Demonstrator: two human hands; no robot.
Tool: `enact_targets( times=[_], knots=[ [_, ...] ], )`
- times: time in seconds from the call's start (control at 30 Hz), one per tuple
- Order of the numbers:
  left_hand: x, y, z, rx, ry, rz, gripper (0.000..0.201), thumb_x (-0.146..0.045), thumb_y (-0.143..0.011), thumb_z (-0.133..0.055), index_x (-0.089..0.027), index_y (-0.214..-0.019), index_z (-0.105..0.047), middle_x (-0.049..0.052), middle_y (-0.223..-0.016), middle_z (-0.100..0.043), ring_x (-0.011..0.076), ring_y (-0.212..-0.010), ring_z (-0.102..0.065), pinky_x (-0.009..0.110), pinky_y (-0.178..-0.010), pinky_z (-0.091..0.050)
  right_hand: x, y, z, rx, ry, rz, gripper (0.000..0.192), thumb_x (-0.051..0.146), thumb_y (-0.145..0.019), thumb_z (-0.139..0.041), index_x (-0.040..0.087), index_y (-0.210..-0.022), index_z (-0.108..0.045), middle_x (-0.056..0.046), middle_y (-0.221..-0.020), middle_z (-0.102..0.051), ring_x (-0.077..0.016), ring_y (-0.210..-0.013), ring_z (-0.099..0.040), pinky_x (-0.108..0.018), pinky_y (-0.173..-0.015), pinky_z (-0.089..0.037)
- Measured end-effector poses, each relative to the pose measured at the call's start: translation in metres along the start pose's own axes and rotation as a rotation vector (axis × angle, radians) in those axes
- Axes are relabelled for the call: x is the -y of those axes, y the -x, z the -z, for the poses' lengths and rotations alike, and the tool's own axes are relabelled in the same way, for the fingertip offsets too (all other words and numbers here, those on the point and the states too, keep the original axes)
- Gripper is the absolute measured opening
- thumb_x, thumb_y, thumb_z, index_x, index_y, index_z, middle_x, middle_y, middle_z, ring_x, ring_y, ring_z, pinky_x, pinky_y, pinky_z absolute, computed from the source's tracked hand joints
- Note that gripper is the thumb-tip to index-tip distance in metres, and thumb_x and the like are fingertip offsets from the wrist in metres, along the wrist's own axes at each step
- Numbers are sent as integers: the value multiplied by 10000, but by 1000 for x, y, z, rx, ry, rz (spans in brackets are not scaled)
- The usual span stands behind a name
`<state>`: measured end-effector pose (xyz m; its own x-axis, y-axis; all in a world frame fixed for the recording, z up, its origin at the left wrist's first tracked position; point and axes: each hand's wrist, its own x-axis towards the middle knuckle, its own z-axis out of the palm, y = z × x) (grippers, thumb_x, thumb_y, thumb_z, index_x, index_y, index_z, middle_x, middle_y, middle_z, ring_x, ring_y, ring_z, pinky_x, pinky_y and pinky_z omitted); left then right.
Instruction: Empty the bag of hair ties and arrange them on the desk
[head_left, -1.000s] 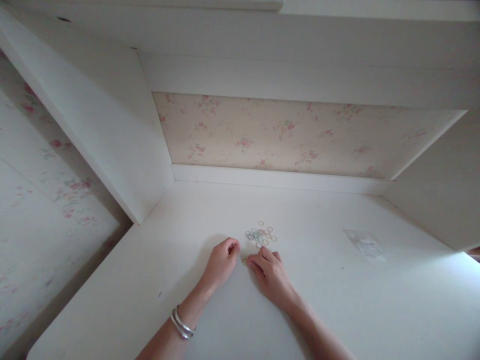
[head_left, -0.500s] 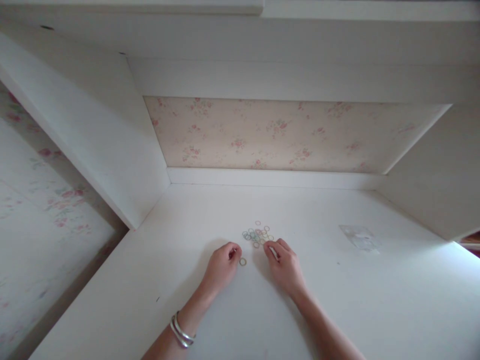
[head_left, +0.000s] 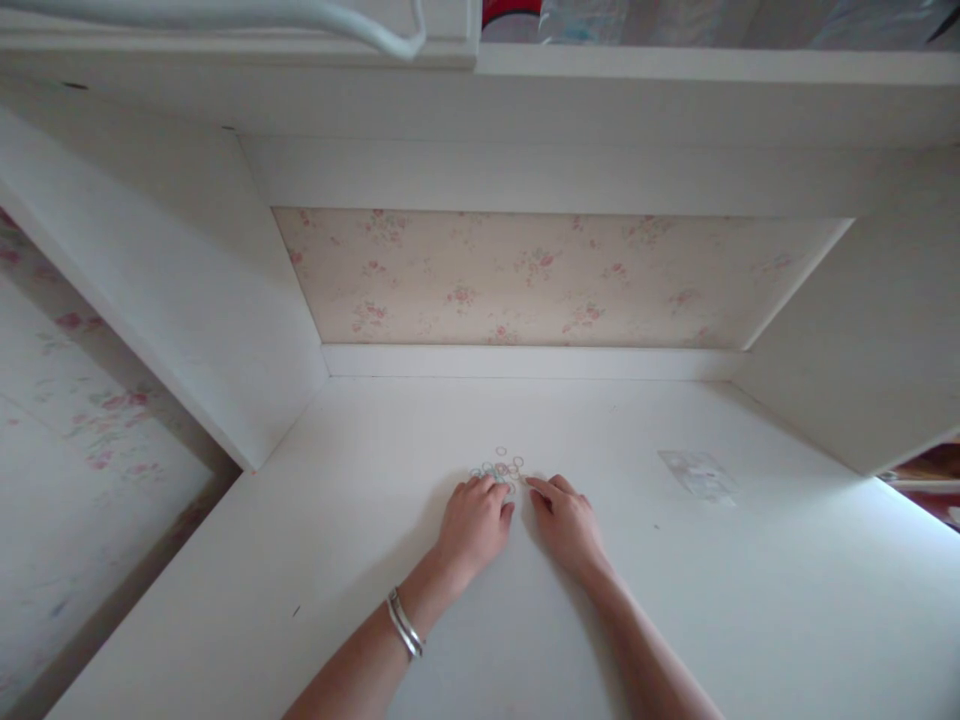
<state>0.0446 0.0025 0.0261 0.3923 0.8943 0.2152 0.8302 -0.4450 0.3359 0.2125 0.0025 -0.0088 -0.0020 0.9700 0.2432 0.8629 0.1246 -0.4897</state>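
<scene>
Left hand has moved onto the small rings at its one o'clock, seemingly gathering with the right hand, both grips impossible to tell, the next move needing a light pinch.

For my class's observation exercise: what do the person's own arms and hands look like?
The left hand and right hand are both gloveless, and no sleeves show. Shiny silver-coloured bangles, seemingly two slim bands, circle the left wrist; the right wrist is bare.
</scene>
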Motion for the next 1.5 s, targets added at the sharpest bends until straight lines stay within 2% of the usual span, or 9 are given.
enact_targets(
  times=[0.27,0.37,0.47,0.63,0.83,1.13,1.5],
  knots=[
    [-2,-15,-9,43,-74,-63,237,-140,-878,-405,-188,-819,-629,66,-893,-617,206,-900,-552,357,-825,-398,3,-2,3,30,19,-19,280,264,-912,-394,286,-992,-662,-7,-906,-634,-141,-768,-597,-268,-719,-361],
    [-2,-14,-9,57,-66,-90,228,-73,-846,-420,-181,-829,-620,65,-898,-610,199,-900,-549,346,-825,-395,2,-4,4,53,10,-40,257,273,-907,-411,276,-975,-659,-5,-916,-633,-139,-781,-593,-260,-714,-352],
    [3,-7,-2,48,-27,-100,207,-95,-864,-423,-182,-845,-609,58,-893,-604,196,-898,-545,339,-814,-398,1,-4,5,80,-10,-54,242,288,-904,-421,267,-947,-658,-3,-923,-630,-132,-781,-586,-246,-699,-347],
    [29,20,13,-20,157,-57,183,-197,-912,-422,-190,-880,-603,38,-897,-597,169,-877,-536,298,-805,-416,-1,-6,2,110,-8,-74,239,315,-910,-421,279,-926,-657,7,-927,-622,-136,-788,-580,-264,-716,-330],
    [54,47,17,23,248,-55,186,-235,-913,-450,-203,-857,-625,20,-862,-600,156,-851,-534,288,-795,-423,2,-5,-1,105,54,-52,299,314,-941,-349,250,-886,-636,-9,-910,-609,-141,-769,-569,-296,-751,-311],
    [57,47,10,24,149,-151,180,-200,-912,-449,-193,-844,-616,24,-829,-581,154,-818,-525,290,-760,-420,4,0,-5,61,90,-1,317,299,-959,-299,235,-901,-605,-23,-897,-598,-153,-776,-567,-307,-762,-308],
    [63,48,6,2,143,-148,165,-198,-902,-477,-204,-860,-636,17,-817,-594,153,-811,-538,297,-763,-425,4,1,-4,70,98,-7,326,316,-956,-302,237,-918,-616,-31,-915,-602,-158,-808,-578,-311,-783,-316]
  ],
)
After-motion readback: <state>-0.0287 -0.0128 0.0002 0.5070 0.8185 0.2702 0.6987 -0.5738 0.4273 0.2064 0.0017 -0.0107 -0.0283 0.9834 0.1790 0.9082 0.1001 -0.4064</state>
